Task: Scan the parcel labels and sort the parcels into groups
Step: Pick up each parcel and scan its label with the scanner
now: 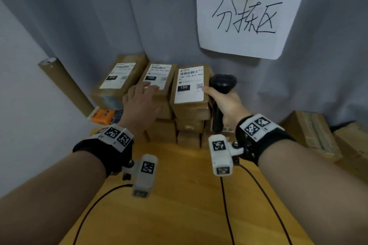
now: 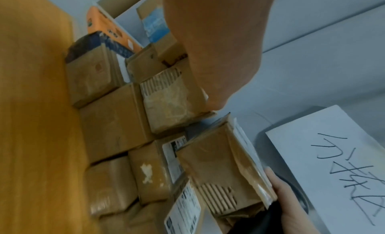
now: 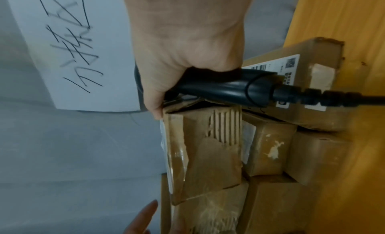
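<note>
Stacks of brown parcels stand at the table's back against a grey curtain. Three top ones show white labels: a left parcel [image 1: 119, 74], a middle parcel [image 1: 159, 74] [image 2: 168, 102] and a right parcel [image 1: 189, 85] [image 3: 204, 151] marked 150. My left hand [image 1: 142, 99] [image 2: 214, 48] lies flat on the middle parcel's top, fingers straight over its label. My right hand [image 1: 225, 103] [image 3: 187, 48] grips a black barcode scanner [image 1: 223, 82] [image 3: 225, 87] by the handle, just right of the right parcel. Its thumb touches that parcel's label edge.
A paper sign [image 1: 251, 18] with handwritten characters hangs on the curtain above. A cardboard tube [image 1: 65, 85] leans at the left, with an orange box [image 1: 103, 116] below it. Larger cartons [image 1: 310, 133] sit at the right. Black cables [image 1: 225, 205] run over the wooden table [image 1: 179, 195].
</note>
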The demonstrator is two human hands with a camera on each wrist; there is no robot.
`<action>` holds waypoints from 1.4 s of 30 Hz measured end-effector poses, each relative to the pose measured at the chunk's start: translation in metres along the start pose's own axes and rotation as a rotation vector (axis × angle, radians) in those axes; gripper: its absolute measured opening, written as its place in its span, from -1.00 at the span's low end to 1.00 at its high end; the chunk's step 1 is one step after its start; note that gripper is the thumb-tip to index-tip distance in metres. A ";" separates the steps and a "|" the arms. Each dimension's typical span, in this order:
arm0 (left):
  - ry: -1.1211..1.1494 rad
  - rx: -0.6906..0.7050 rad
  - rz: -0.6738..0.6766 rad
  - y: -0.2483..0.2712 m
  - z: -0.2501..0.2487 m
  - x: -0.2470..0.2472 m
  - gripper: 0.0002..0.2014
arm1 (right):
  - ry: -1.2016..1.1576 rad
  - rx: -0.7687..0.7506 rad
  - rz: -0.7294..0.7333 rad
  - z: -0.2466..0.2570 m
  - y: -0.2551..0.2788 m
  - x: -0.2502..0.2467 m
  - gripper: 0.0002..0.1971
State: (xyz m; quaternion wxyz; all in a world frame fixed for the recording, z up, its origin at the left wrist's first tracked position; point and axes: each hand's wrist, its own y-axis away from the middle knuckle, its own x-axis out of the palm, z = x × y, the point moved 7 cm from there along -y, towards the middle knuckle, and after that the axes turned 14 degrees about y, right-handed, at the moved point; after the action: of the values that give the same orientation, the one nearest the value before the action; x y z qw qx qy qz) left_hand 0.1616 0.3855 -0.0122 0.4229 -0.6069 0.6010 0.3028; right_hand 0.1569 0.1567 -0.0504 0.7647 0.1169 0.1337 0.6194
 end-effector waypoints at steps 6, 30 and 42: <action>0.009 0.138 0.165 -0.022 0.004 0.011 -0.56 | 0.014 0.071 -0.057 -0.006 -0.041 0.018 -0.48; 0.121 0.156 0.170 -0.020 0.005 0.009 -0.60 | 0.242 0.089 -0.177 -0.021 -0.058 0.014 -0.85; 0.135 0.169 0.165 -0.021 0.007 0.010 -0.60 | 0.467 -0.204 -0.295 -0.026 -0.048 0.025 -0.52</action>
State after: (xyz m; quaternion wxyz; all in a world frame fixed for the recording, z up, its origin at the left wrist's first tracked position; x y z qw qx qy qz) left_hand 0.1837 0.3852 -0.0207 0.4045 -0.5366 0.6994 0.2434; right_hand 0.1967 0.1717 -0.0931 0.8028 -0.1273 0.2587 0.5218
